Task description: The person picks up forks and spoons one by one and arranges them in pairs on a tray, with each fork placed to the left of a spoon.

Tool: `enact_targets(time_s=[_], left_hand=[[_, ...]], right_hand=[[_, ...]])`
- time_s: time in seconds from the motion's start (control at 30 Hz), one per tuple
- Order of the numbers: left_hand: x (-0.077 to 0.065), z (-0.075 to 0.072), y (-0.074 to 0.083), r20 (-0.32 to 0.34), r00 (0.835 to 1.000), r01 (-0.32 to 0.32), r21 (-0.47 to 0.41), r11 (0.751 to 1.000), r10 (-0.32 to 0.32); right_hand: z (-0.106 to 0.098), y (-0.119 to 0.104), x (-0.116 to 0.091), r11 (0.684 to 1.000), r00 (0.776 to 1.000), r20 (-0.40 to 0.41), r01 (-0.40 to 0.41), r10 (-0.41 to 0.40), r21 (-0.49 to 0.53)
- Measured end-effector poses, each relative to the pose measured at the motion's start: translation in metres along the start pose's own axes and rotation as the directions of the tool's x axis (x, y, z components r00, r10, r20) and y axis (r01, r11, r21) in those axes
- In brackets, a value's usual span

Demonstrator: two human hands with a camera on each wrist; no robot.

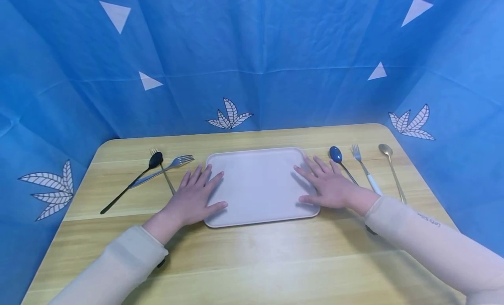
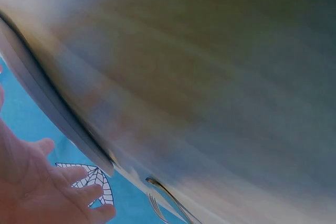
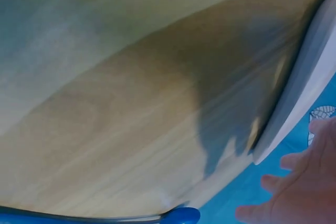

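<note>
A white rectangular tray (image 1: pixel 261 187) lies flat on the wooden table. Over its left end is my left hand (image 1: pixel 194 198), fingers spread and straight. My right hand (image 1: pixel 328 184) has its fingers spread over the opposite end. In the left wrist view the left palm (image 2: pixel 37 192) shows beside the tray's edge (image 2: pixel 58 103). The right wrist view has the right hand (image 3: pixel 302 187) near the tray's side (image 3: pixel 299 87), apparently raised above the tabletop. Neither hand holds anything.
Left of the tray, a black spoon (image 1: pixel 131 182) and two forks, one a silver fork (image 1: pixel 161 169), lie crossed. To the right are a dark blue spoon (image 1: pixel 336 154), a white-handled fork (image 1: pixel 366 169) and a gold spoon (image 1: pixel 393 171). A blue curtain (image 1: pixel 260 55) surrounds the table (image 1: pixel 252 261).
</note>
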State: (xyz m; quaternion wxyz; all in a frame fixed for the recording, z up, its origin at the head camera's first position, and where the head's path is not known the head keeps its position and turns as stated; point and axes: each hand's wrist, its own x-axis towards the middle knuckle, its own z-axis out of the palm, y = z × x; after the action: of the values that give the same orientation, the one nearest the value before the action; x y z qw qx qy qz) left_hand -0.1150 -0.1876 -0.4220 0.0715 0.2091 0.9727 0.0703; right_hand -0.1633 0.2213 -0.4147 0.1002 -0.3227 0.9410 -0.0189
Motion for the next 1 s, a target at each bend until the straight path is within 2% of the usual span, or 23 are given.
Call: enact_targets(time_s=[0.23,0.43,0.67,0.83,1.0], left_hand=[[-0.0019,0.0001,-0.0019,0.034,0.999,0.014,0.013,1.0,-0.015],[-0.0045,0.0001,-0.0008,0.065,0.998,-0.009,0.019,1.0,0.007],[-0.0031,0.0012,0.0006,0.09,0.996,0.004,-0.028,1.0,-0.002],[0.0005,-0.0002,0.0016,0.066,0.998,-0.014,-0.092,0.996,0.02],[0.0029,-0.001,0.0024,0.022,0.999,-0.021,-0.099,0.995,0.023]], right_hand=[[0.0035,0.0021,-0.0008,1.0,1.0,0.006,0.006,-0.006,0.018],[0.0044,0.002,-0.0019,1.0,1.0,0.025,0.0,-0.001,0.017],[0.006,0.0023,-0.001,0.999,1.0,0.03,-0.006,0.004,0.045],[0.0055,0.0029,-0.0006,0.998,1.0,0.005,0.006,-0.007,0.059],[0.0043,0.0038,0.0011,0.997,1.0,-0.027,0.015,-0.013,0.076]])
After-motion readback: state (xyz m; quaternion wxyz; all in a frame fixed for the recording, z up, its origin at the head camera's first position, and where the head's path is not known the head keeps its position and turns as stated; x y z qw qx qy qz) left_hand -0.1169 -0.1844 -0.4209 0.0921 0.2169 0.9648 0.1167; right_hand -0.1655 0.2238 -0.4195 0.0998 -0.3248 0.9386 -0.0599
